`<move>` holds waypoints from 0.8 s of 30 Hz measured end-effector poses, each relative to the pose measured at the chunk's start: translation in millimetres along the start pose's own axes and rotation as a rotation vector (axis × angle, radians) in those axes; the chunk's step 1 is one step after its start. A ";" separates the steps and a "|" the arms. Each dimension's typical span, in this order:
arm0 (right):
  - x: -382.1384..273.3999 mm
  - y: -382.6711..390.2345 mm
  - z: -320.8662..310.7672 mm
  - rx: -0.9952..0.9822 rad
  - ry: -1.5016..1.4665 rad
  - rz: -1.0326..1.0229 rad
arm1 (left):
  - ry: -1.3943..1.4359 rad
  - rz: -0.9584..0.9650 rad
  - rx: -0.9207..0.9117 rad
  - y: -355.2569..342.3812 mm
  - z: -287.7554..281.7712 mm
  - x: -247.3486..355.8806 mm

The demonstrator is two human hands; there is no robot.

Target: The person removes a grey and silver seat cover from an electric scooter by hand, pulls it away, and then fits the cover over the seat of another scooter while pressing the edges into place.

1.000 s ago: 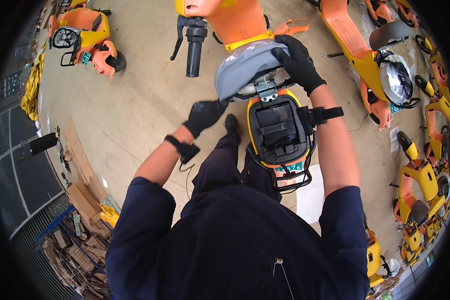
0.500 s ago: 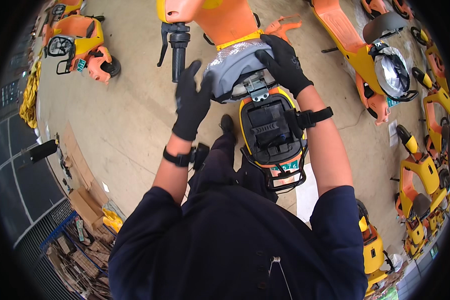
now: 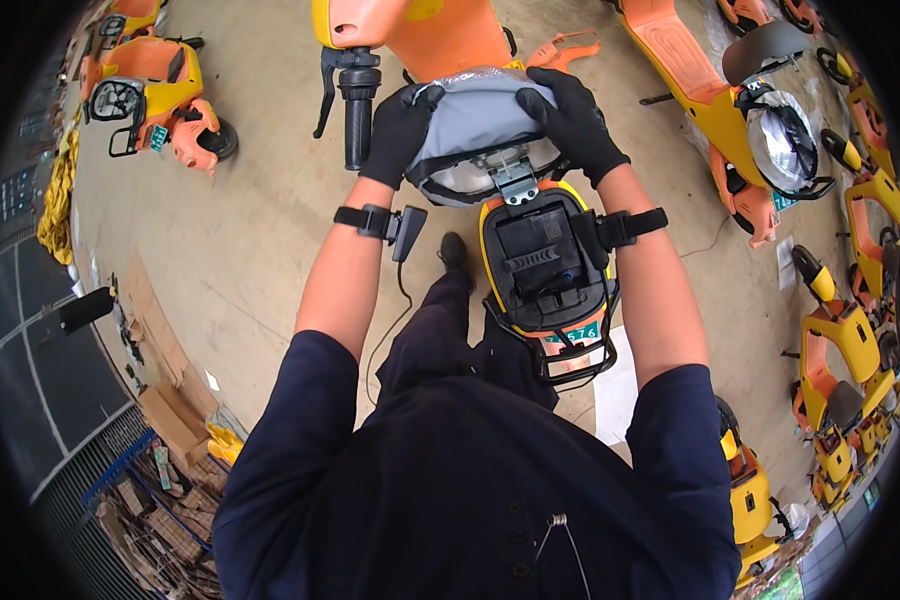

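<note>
Left hand (image 3: 396, 136) is now back on the grey seat cover (image 3: 482, 112); right hand (image 3: 576, 122) stays put. Hands apart, clamped on opposite sides: 2-sided hold.

White digits mark the green plate (image 3: 575, 333) on the rear edge of the near scooter (image 3: 538, 250); other plates (image 3: 158, 138) are too small.

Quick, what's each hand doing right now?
Left hand: closed on the left edge of the grey cover.
Right hand: closed on its right edge, thumb on top.
</note>
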State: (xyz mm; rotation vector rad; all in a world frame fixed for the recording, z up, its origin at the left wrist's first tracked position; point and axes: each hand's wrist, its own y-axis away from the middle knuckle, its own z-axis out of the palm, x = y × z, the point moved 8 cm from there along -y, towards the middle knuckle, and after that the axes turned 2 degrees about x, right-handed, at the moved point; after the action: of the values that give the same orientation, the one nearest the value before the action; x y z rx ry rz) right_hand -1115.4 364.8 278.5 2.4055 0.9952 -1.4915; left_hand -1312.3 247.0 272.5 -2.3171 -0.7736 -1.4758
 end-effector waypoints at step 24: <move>15.4 -4.5 -10.1 0.178 -0.110 0.192 | -0.650 0.714 -0.098 56.5 39.9 59.4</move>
State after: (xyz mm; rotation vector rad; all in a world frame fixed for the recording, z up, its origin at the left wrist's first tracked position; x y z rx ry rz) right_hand -1106.1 379.8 271.6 2.4225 0.6130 -1.6817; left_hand -1230.2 237.9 311.0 -2.7382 0.0505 -0.4670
